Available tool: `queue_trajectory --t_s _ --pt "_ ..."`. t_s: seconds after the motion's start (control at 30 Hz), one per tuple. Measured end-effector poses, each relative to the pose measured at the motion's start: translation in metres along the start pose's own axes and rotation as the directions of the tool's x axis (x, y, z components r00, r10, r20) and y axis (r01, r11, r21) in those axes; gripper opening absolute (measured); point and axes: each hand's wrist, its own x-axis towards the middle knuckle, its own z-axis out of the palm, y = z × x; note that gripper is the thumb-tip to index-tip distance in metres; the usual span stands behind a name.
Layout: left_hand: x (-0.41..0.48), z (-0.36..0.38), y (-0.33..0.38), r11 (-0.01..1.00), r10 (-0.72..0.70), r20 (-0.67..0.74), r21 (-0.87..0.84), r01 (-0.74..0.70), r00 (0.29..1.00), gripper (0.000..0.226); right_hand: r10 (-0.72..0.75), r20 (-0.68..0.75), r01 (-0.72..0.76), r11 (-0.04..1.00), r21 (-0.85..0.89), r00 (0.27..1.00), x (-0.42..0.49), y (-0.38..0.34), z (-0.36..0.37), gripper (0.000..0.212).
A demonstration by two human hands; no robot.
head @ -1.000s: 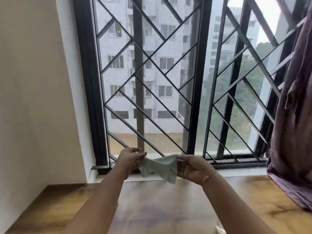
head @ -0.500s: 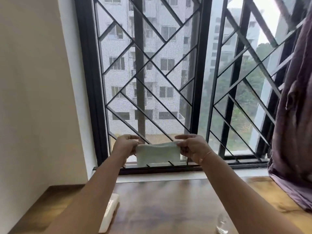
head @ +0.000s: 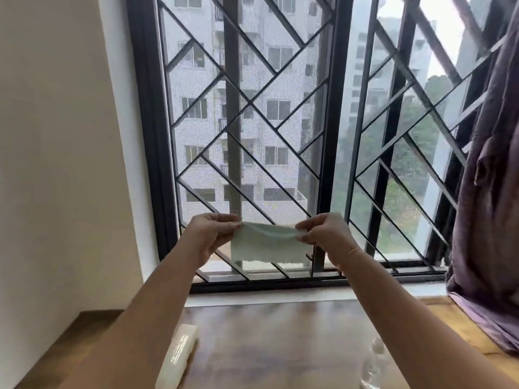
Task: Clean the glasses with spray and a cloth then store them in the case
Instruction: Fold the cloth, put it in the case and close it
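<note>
Both hands up by window: left hand [head: 209, 237] and right hand [head: 323, 237] pinching top corners of pale green cloth [head: 268, 247], stretched flat. White case [head: 178, 357] near-left on table [head: 280, 346]. Glasses not visible, so can't tell cleaning progress; storing still left.

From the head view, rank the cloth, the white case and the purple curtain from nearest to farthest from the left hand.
1. Cloth: pinched in the left hand, stretched across to the right hand.
2. White case: on the table, below the left forearm.
3. Purple curtain: far right, beyond the right hand.
</note>
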Motion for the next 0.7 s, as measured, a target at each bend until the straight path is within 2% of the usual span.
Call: queue_trajectory --t_s 0.07,0.17,0.3,0.37,0.43,0.47,0.57,0.63,0.7 --pt "-0.003 0.001 0.004 0.996 0.022 -0.023 0.09 -0.02 0.999 0.014 -0.044 -0.052 0.04 0.996 -0.079 0.998 0.002 -0.001 -0.002 0.021" --pt "-0.005 0.002 0.006 0.948 0.151 -0.057 0.291 -0.129 0.987 0.02 -0.091 -0.108 0.071 0.982 -0.173 0.99 0.004 0.0 -0.005 0.023" --pt "-0.003 0.004 0.005 0.718 0.357 -0.054 0.654 -0.237 0.932 0.016 -0.144 -0.126 0.115 0.97 -0.215 0.981 0.001 -0.004 -0.005 0.024" --pt "-0.001 0.004 0.003 0.66 0.383 -0.034 0.709 -0.248 0.923 0.019 -0.159 -0.111 0.134 0.97 -0.203 0.981 -0.002 -0.007 -0.005 0.022" --pt "0.0 0.003 0.001 0.675 0.345 -0.031 0.702 -0.225 0.938 0.025 -0.149 -0.075 0.134 0.975 -0.176 0.986 -0.004 -0.009 -0.007 0.02" --pt "0.001 0.003 0.001 0.728 0.302 -0.048 0.656 -0.198 0.952 0.027 -0.124 -0.054 0.116 0.983 -0.14 0.991 -0.004 -0.009 -0.008 0.02" --pt "-0.002 0.005 0.005 0.955 0.073 -0.073 0.292 -0.049 0.995 0.016 0.02 0.041 -0.022 0.997 0.068 0.999 -0.005 -0.012 -0.013 0.012" --pt "-0.006 0.004 0.008 0.994 -0.014 -0.023 0.11 0.017 1.0 0.009 0.08 0.08 -0.092 0.983 0.159 0.994 -0.007 -0.013 -0.015 0.01" --pt "-0.005 0.002 0.007 0.991 0.002 0.007 0.136 -0.003 1.0 0.02 0.095 0.091 -0.11 0.978 0.177 0.991 -0.007 -0.011 -0.016 0.009"
